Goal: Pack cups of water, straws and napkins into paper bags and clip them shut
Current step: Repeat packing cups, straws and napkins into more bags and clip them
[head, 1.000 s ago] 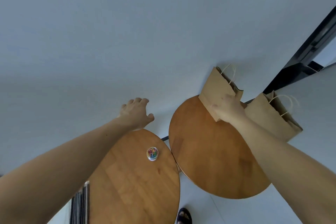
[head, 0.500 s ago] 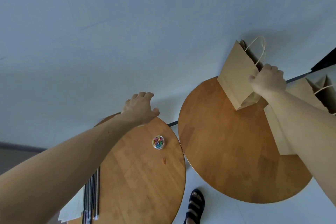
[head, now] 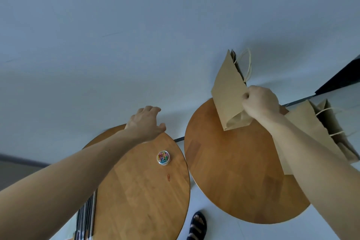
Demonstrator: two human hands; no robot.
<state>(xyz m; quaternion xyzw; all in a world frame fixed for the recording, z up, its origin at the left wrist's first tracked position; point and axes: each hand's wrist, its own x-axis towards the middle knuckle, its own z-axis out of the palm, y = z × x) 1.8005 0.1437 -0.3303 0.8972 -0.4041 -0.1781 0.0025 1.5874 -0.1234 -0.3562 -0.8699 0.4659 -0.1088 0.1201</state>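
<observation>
My right hand point(head: 261, 103) holds a brown paper bag point(head: 229, 93) up over the far edge of the right-hand counter point(head: 233, 171). The fingers point(head: 245, 97) are curled tight round one side fold near its base. The bag tilts, mouth upward, with its twine handles point(head: 248, 66) standing clear above; I cannot tell whether its bottom corner touches the wood.

My left hand point(head: 146, 122) reaches over the far rim of the left-hand counter point(head: 140, 200), its fingers point(head: 151, 109) loosely bent and holding nothing.

The bag looks light and probably empty: thin kraft paper, stiff along the creases and soft across the panels, quick to crumple or tear under a hard squeeze. A grip on a fold, as here, serves for moving it. Once it holds a cup of water I judge it should be carried by the handles or under the base (wet paper gives way fast).

A second paper bag point(head: 311, 128) lies on the right side of the same counter, partly behind my forearm. A small tub of coloured paper clips point(head: 163, 157) stands on the left-hand counter, with one red paper clip point(head: 168, 177) loose just beside it. Dark thin rods point(head: 85, 218), possibly straws, lie at that counter's near edge. No cups or napkins are in view.
</observation>
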